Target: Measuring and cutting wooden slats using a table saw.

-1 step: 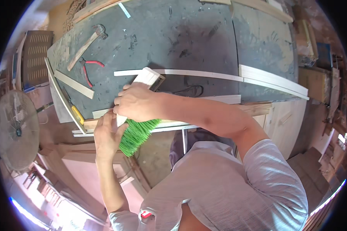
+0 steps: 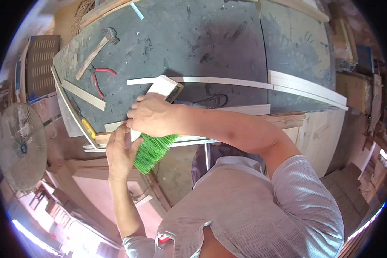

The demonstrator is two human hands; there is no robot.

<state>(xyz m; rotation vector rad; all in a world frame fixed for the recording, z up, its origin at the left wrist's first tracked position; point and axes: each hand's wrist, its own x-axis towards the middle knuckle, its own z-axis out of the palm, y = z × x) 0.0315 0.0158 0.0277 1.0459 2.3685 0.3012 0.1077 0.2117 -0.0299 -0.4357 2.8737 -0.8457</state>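
A brush with green bristles juts over the bench's near edge, its bristles hanging down and to the right. Next to it a white block-like piece slants from the bench toward me; my hands hide where the two meet, so I cannot tell whether they are one thing. My right hand reaches across and wraps over the middle of the white piece, fingers closed. At its lower end my left hand pinches it, thumb and fingers on either side. Both hands are close together.
On the dark bench lie a hammer, red-handled pliers, a yellow-handled tool and a short wood strip. Long pale strips run across to the right. A fan stands at the left.
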